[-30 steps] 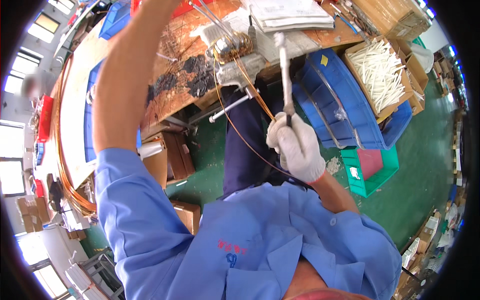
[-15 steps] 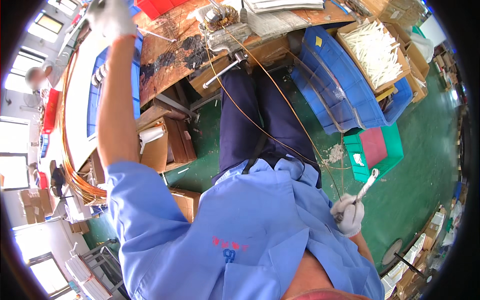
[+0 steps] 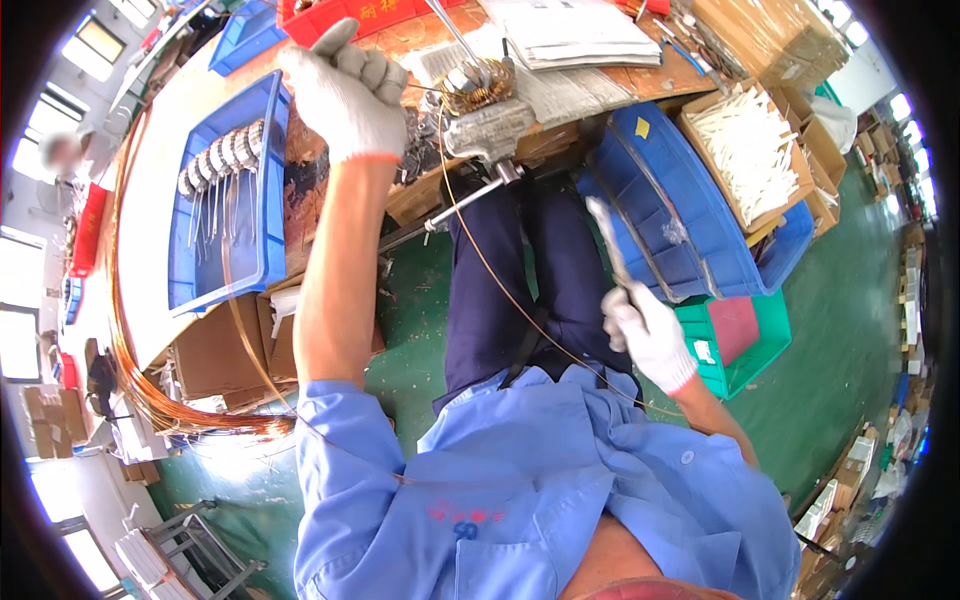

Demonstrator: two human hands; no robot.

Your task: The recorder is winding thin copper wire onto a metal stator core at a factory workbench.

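Observation:
My left hand [image 3: 350, 98], in a white knitted glove, is raised over the bench with its fingers curled closed. A copper wire [image 3: 421, 87] runs from its knuckles to a ring-shaped copper coil [image 3: 478, 92], and the hand appears to grip it. The coil sits on top of a grey bench vise [image 3: 490, 130] at the bench edge, with a metal rod standing up from it. My gloved right hand [image 3: 645, 335] is wrapped round the handle of a silver wrench [image 3: 608, 235], held upright before my lap and blurred at its head. A long strand of wire drops from the coil across my legs.
Left of my arm, a blue tray [image 3: 275, 220] holds several wound white-banded rings. A bundle of copper wire [image 3: 140, 365] hangs at the bench's left edge. On the right are blue bins [image 3: 650, 190], a carton of white sticks [image 3: 750, 140] and a green crate [image 3: 765, 355].
My left hand has come right and nearer, from the far left toward the coil. My right hand has moved forward and left with the wrench, which now points up and away.

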